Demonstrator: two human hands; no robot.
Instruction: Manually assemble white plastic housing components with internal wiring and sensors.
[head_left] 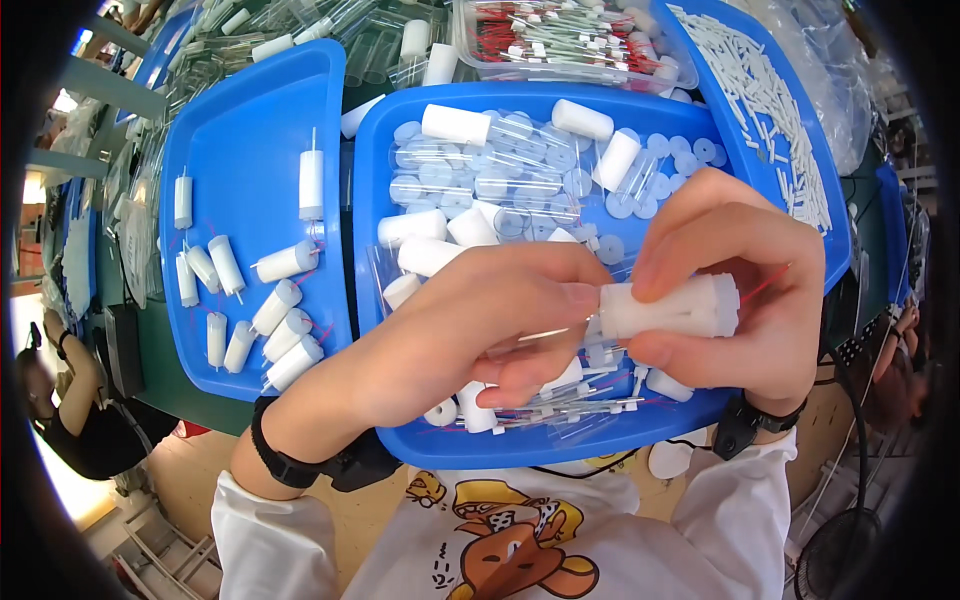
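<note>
Snugly, the right hand (740, 270) is clamped on a white cylinder (665, 308), thumb below and bent fingers above, holding it roughly level over the right half of the middle tray (540, 462), toward that tray's right edge. From the cylinder's right end, at a paler cap (725, 305), a red wire (768, 283) sticks out. The left hand (520, 310) has its fingers drawn in at the cylinder's left end, beside a thin shiny rod (543, 335); I cannot tell whether they pinch it. Dark bands circle both wrists, and the left forearm crosses the bottom left corner of the middle tray.

Beneath the hands, along that blue tray's bottom edge, lie thin leads (570, 408) with white bits on them. Loose white cylinders (456, 124), clear tubes (520, 175) and translucent discs (658, 147) spread along its top edge and down its left side, the discs reaching toward the top right corner.

Farther left, a second blue tray (250, 140) carries white cylinders with thin pins, some with red wires; most gather toward its bottom edge, one lies by its left edge and one near its right edge. Past the middle tray's top edge sits a clear plastic box (580, 75) of red and pale wires, and at its top right corner another blue tray (835, 170) holds thin white sticks (765, 105)
</note>
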